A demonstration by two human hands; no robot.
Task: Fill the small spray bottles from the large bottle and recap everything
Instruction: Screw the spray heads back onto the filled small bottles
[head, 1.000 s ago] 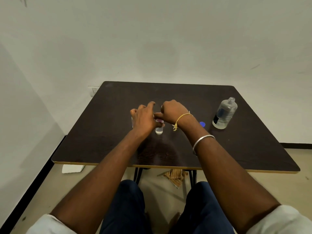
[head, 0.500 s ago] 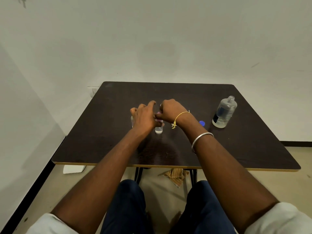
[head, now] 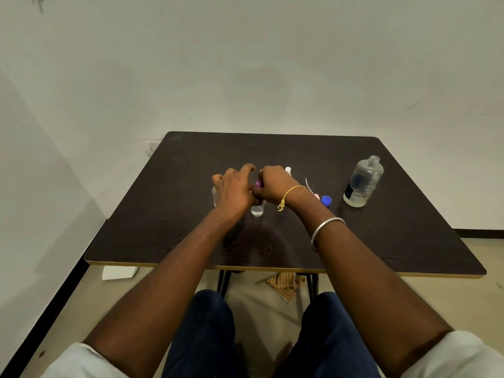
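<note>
A white sheet-like object [head: 117, 272] was seen on the floor at the near left, below the edge of the dark brown rectangular table [head: 163, 227]. At mid-table, a small clear plastic bottle [head: 214, 195] was largely hidden behind the left hand [head: 234, 192]. That hand's fingers were arched and spread, and its thumb side was set against the upper part of a small clear spray bottle [head: 257, 210]. This bottle stood upright on the table between the two hands. Whether it was actually grasped by the left hand could not be told.

The purple spray top [head: 258, 184] on this bottle was enclosed by the clenched fingers of the right hand [head: 275, 184]. A yellow thread band [head: 289, 193] and a silver metal bangle [head: 327, 227] were worn on the right wrist. A white spray top [head: 288, 170] showed just beyond the right hand.

Further right, a pink spray top with a thin white tube [head: 316, 196] lay just beside a blue round cap [head: 326, 200]. At the far right, the large clear plastic bottle with a dark label [head: 364, 182] stood on its base with its neck uncapped.
</note>
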